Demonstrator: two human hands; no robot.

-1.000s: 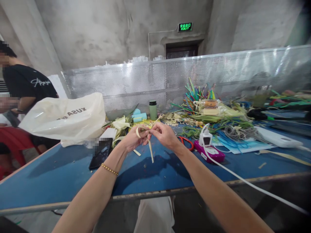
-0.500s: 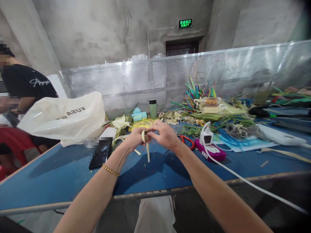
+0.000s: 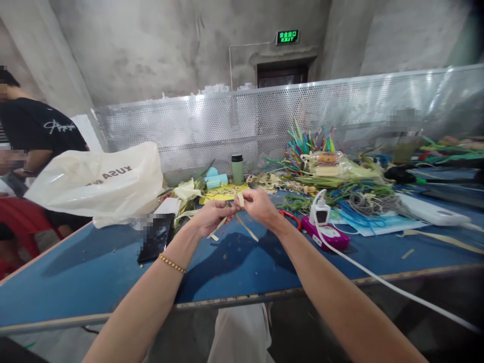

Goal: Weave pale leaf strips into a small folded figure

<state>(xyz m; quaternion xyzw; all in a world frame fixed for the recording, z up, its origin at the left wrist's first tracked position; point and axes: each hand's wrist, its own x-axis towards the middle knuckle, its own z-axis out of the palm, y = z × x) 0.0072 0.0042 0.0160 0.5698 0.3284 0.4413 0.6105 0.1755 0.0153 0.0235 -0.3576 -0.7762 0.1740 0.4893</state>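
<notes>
Both hands meet above the middle of the blue table. My left hand (image 3: 212, 217) is closed on a small brownish-green bundle (image 3: 229, 205), mostly covered by the fingers; I cannot make out its exact kind. My right hand (image 3: 260, 205) pinches a pale flat plant strip (image 3: 241, 199) right beside the bundle. A loose end of pale strip (image 3: 247, 228) hangs down below the fingers. Another short pale piece (image 3: 215, 237) shows just under my left hand. A gold bead bracelet (image 3: 173, 263) circles my left wrist.
Left stand a black phone (image 3: 156, 239) and a white plastic bag (image 3: 102, 181), with a person in black (image 3: 45, 126) beyond. Red-handled scissors (image 3: 291, 220), a purple box (image 3: 328, 237) with a white cable, and green stalks (image 3: 363, 184) lie right. A green bottle (image 3: 237, 170) stands behind.
My right hand has drawn slightly right and lower, carrying the strip away from my left fingers. The strip's loose end, which hung straight down, now slants to the right.
</notes>
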